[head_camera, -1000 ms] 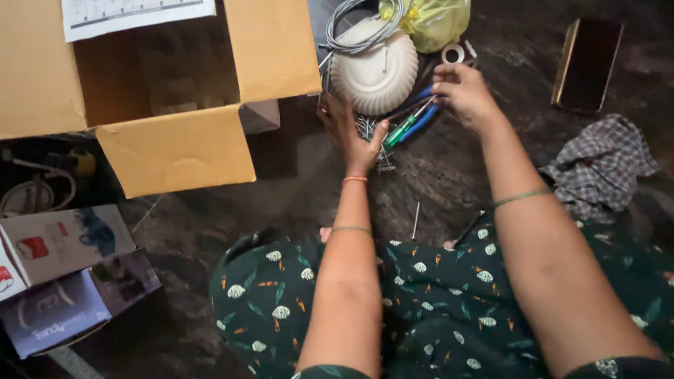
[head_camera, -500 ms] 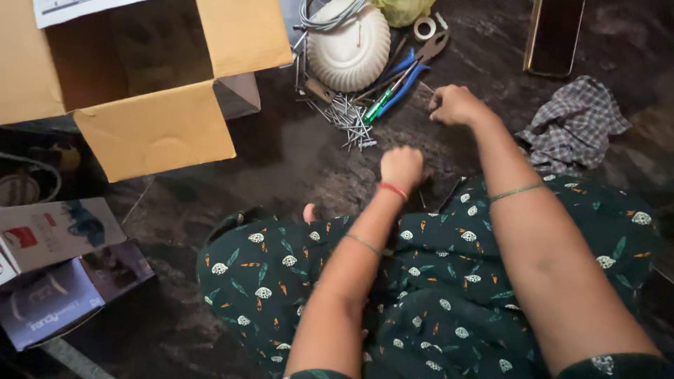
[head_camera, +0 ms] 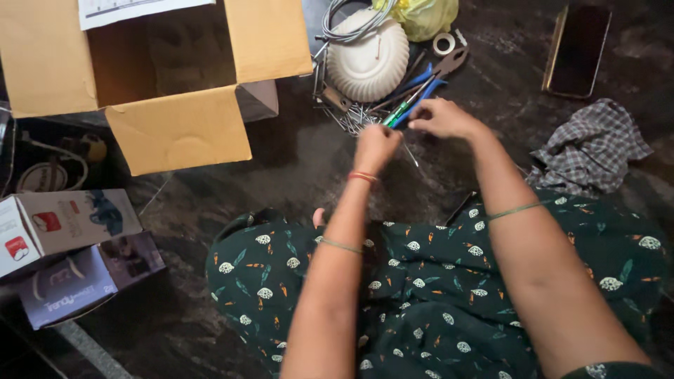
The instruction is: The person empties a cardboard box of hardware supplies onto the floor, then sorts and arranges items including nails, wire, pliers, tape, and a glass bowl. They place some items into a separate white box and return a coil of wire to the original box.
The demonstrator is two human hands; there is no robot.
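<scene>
My left hand (head_camera: pixel 375 146) is a closed fist over the dark floor, just below a pile of loose nails (head_camera: pixel 349 118). Whatever it may hold is hidden inside the fist. My right hand (head_camera: pixel 439 118) is close beside it, fingertips pinched on a thin nail (head_camera: pixel 411 156) that slants down between the two hands. A green screwdriver (head_camera: pixel 399 112) and blue-handled pliers (head_camera: pixel 425 87) lie right behind my right hand.
A white ribbed round cover (head_camera: pixel 368 63) with grey coiled wire (head_camera: pixel 347 24) sits behind the nails, near a yellow bag (head_camera: pixel 425 15) and tape roll (head_camera: pixel 444 44). An open cardboard box (head_camera: pixel 175 133) stands at left, small boxes (head_camera: pixel 67 224) below it. Phone (head_camera: pixel 577 50) and checked cloth (head_camera: pixel 593 151) lie at right.
Both hands came back from the tool pile, drew apart toward my lap, and have now moved together again near the nails. The left hand went from spread on the nails to a fist.
</scene>
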